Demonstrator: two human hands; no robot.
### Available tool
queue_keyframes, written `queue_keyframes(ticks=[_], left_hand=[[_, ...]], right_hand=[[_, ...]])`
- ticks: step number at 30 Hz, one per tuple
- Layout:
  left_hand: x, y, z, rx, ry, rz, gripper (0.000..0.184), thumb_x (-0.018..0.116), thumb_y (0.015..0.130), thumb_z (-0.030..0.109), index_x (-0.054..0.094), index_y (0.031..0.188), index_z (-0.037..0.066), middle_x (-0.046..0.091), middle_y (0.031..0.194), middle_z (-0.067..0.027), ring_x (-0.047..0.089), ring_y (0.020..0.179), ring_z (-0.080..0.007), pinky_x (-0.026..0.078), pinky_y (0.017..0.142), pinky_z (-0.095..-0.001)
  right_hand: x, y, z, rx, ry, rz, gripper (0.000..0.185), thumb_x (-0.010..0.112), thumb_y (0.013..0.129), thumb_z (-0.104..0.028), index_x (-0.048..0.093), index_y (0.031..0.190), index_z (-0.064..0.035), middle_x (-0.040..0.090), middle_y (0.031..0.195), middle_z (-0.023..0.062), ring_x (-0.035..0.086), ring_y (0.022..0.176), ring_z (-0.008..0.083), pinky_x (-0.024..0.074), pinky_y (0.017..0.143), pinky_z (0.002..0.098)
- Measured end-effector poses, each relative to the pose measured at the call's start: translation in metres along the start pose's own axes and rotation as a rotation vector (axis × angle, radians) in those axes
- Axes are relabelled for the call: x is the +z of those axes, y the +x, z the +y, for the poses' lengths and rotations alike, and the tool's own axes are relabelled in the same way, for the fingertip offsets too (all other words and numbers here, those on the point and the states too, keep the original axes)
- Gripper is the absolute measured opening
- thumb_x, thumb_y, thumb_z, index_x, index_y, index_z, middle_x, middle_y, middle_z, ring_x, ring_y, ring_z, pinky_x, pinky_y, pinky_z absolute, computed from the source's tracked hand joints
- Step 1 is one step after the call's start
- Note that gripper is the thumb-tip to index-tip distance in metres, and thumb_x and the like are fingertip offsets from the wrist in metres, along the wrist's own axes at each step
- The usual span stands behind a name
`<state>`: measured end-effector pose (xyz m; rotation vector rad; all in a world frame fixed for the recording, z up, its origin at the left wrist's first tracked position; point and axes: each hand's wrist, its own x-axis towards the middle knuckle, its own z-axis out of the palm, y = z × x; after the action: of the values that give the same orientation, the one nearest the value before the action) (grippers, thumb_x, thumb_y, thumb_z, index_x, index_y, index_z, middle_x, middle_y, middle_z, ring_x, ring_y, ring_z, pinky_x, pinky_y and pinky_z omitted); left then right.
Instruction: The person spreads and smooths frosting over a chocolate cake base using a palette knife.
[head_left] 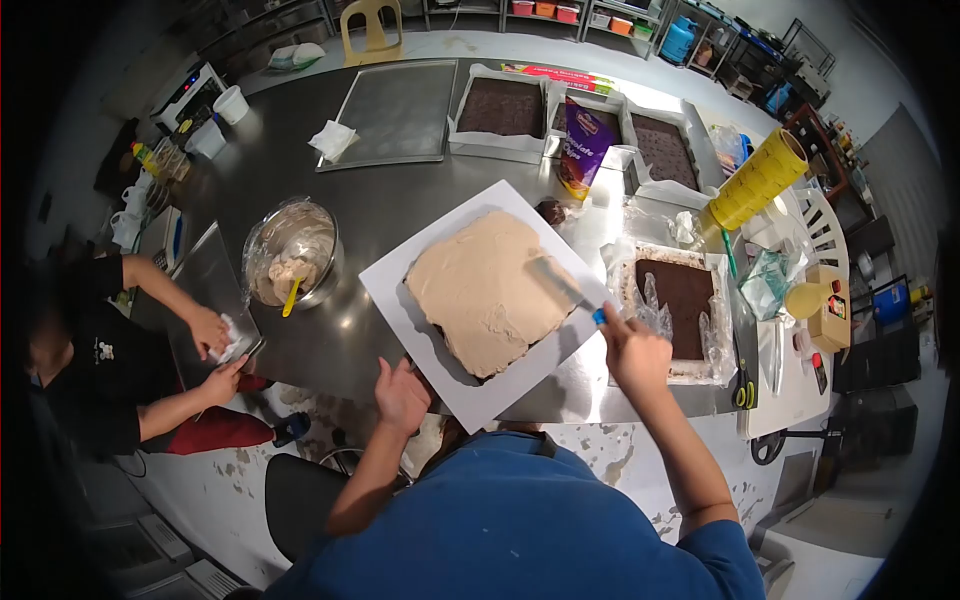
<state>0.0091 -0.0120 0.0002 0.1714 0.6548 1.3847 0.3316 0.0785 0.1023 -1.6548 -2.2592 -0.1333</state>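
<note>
head view: right hand (638, 352) grips a spatula (555, 278) over the frosted cake (480, 285), left hand (402, 396) spread near the white board (463, 398).

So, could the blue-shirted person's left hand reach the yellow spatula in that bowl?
Probably yes: the left hand looks empty, only bare tabletop seems to lie between it and the yellow spatula, which extends over the rim of the bowl.
</note>
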Motion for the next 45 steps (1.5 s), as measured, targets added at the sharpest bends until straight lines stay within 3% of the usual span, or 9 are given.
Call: queue_keyframes(ticks=[3,6,11,16,22,28,31,38,45], left_hand=[[0.005,-0.005,-0.010,-0.033,-0.061,0.029,0.076,0.027,0.090,0.062,0.031,0.136,0.002,0.042,0.135,-0.0134,0.039,0.125,-0.0315,0.026,0.106,-0.0444],[0.002,-0.008,-0.023,-0.107,-0.115,0.010,0.080,0.029,0.085,0.069,0.024,0.140,0.011,0.032,0.142,-0.0124,0.031,0.130,-0.0329,0.020,0.107,-0.0531],[0.014,-0.008,-0.028,-0.090,-0.197,0.001,0.081,0.027,0.086,0.069,0.025,0.140,0.010,0.032,0.142,-0.0125,0.029,0.131,-0.0321,0.019,0.108,-0.0513],[0.017,-0.006,-0.017,-0.024,-0.231,-0.009,0.083,0.027,0.086,0.068,0.027,0.139,0.005,0.033,0.142,-0.0134,0.030,0.130,-0.0326,0.021,0.108,-0.0491],[0.017,-0.015,-0.016,-0.028,-0.294,0.011,0.084,0.026,0.086,0.068,0.028,0.138,0.002,0.035,0.140,-0.0148,0.032,0.130,-0.0323,0.023,0.108,-0.0482],[0.021,-0.013,-0.017,-0.021,-0.236,0.078,0.079,0.026,0.088,0.067,0.034,0.135,0.003,0.041,0.134,-0.0144,0.037,0.126,-0.0320,0.025,0.107,-0.0486],[0.023,-0.012,-0.016,-0.044,-0.202,0.131,0.079,0.026,0.088,0.067,0.034,0.135,0.005,0.041,0.134,-0.0141,0.037,0.126,-0.0322,0.025,0.106,-0.0483],[0.018,-0.014,-0.021,-0.056,-0.188,0.096,0.079,0.026,0.088,0.067,0.031,0.137,0.006,0.038,0.137,-0.0131,0.035,0.127,-0.0325,0.026,0.105,-0.0482],[0.025,-0.018,-0.024,-0.051,-0.230,0.081,0.081,0.023,0.089,0.067,0.026,0.139,0.003,0.034,0.140,-0.0154,0.029,0.132,-0.0341,0.024,0.108,-0.0509]], right_hand=[[0.005,0.002,0.005,0.106,0.003,-0.093,0.027,0.059,0.085,-0.029,0.067,0.109,-0.0183,0.057,0.060,0.0080,0.059,0.050,0.0250,0.0438,0.045,0.0373],[0.015,-0.021,-0.020,-0.068,0.162,-0.213,0.028,0.061,0.084,-0.028,0.067,0.108,-0.0182,0.058,0.060,0.0080,0.058,0.048,0.0243,0.0442,0.044,0.0377],[0.010,0.000,-0.009,-0.208,0.106,-0.197,0.027,0.063,0.081,-0.025,0.068,0.107,-0.0197,0.056,0.060,0.0059,0.058,0.051,0.0240,0.0447,0.046,0.0376],[0.026,0.058,0.019,-0.063,0.078,-0.087,0.026,0.060,0.083,-0.024,0.068,0.107,-0.0187,0.060,0.063,0.0086,0.061,0.054,0.0260,0.0466,0.049,0.0384],[0.008,0.046,-0.021,-0.275,0.127,-0.433,0.034,0.058,0.078,-0.020,0.067,0.110,-0.0242,0.063,0.072,0.0089,0.063,0.058,0.0252,0.0508,0.054,0.0379],[0.021,0.069,-0.001,-0.393,0.126,-0.218,0.031,0.061,0.073,-0.018,0.070,0.101,-0.0260,0.058,0.066,0.0052,0.062,0.060,0.0237,0.0494,0.052,0.0374],[0.038,0.105,0.000,-0.168,0.137,-0.091,0.016,0.060,0.078,-0.021,0.072,0.090,-0.0214,0.061,0.065,0.0071,0.060,0.054,0.0273,0.0485,0.052,0.0390],[0.045,0.093,-0.039,-0.398,0.167,-0.356,0.023,0.061,0.076,-0.024,0.071,0.097,-0.0210,0.061,0.065,0.0093,0.061,0.058,0.0265,0.0476,0.053,0.0382],[0.049,0.111,-0.031,-0.523,0.130,-0.191,0.034,0.061,0.075,-0.022,0.067,0.109,-0.0225,0.058,0.064,0.0077,0.060,0.055,0.0253,0.0468,0.051,0.0379]])
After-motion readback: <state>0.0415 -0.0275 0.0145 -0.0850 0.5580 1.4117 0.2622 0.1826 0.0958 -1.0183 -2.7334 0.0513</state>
